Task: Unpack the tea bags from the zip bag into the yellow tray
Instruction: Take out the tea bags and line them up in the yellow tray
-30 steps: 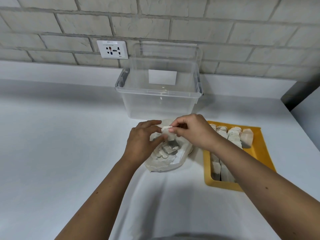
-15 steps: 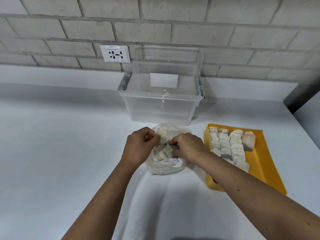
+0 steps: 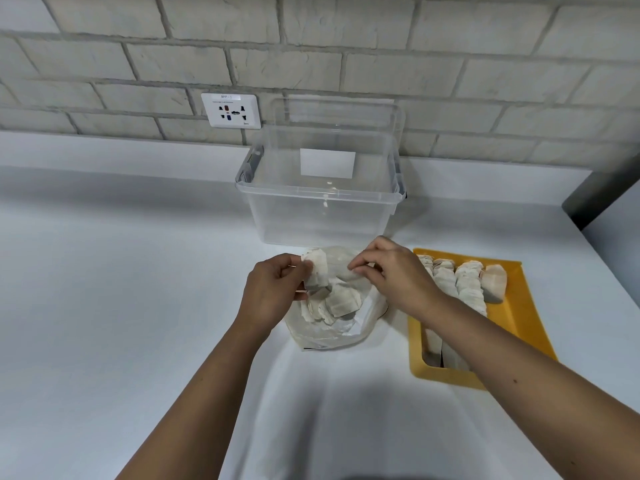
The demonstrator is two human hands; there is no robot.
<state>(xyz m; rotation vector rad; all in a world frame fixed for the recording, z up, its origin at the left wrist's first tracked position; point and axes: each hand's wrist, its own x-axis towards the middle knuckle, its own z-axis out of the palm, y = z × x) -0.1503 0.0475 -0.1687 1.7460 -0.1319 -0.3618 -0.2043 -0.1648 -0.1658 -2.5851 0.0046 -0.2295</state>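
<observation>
A clear zip bag [image 3: 332,332] lies open on the white counter, with several pale tea bags [image 3: 341,303] piled inside. My left hand [image 3: 273,292] grips the bag's left edge together with one tea bag [image 3: 317,270] standing up at the mouth. My right hand [image 3: 394,275] pinches the bag's right rim, holding the mouth apart. The yellow tray [image 3: 519,313] sits just right of the bag, with rows of tea bags [image 3: 467,285] lined up in it; my right forearm covers its near-left part.
A clear plastic bin [image 3: 322,209] stands right behind the zip bag, against the grey brick wall. A white wall socket [image 3: 231,110] is above the counter's back edge. The counter's right edge [image 3: 602,258] runs close past the tray.
Both hands moved down to the bag and then spread apart, pulling its mouth wider. The camera view shifted down slightly, and more of the tray's rows show.
</observation>
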